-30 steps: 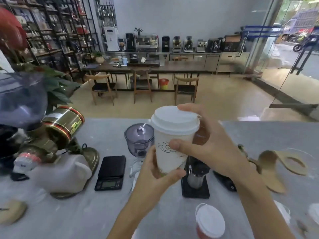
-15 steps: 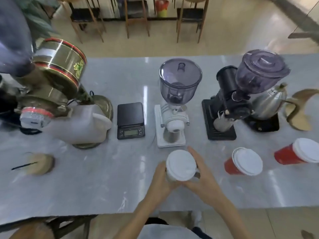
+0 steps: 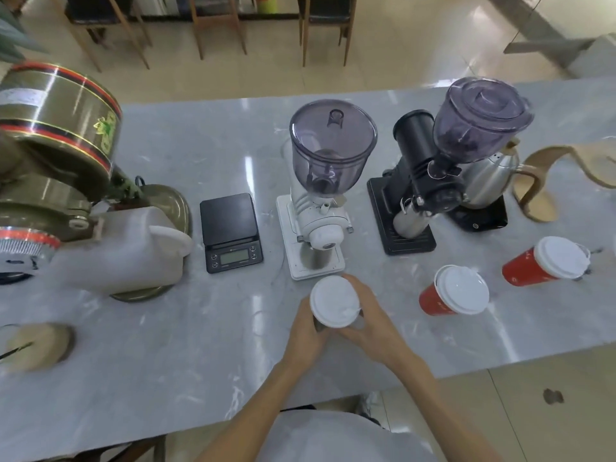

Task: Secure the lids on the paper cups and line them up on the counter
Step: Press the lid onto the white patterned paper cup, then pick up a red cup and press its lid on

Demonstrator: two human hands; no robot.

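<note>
A white paper cup with a white lid [image 3: 334,301] stands on the grey marble counter [image 3: 166,355], just in front of the white grinder. My left hand [image 3: 305,328] wraps its left side and my right hand [image 3: 370,320] wraps its right side. To the right stand two red paper cups with white lids, one near [image 3: 451,291] and one farther right [image 3: 546,260]. The white cup's body is mostly hidden under its lid and my fingers.
Behind the cups stand a white grinder [image 3: 320,201], a black grinder [image 3: 433,175] and a steel kettle [image 3: 490,181]. A black scale [image 3: 230,232] sits left of them. A large metal machine [image 3: 53,161] with a white jug [image 3: 126,255] fills the left. The counter's front edge is close to me.
A second ago I held the white cup up in front of me. It has come down onto the counter, both hands still around it, and my view has tilted downward.
</note>
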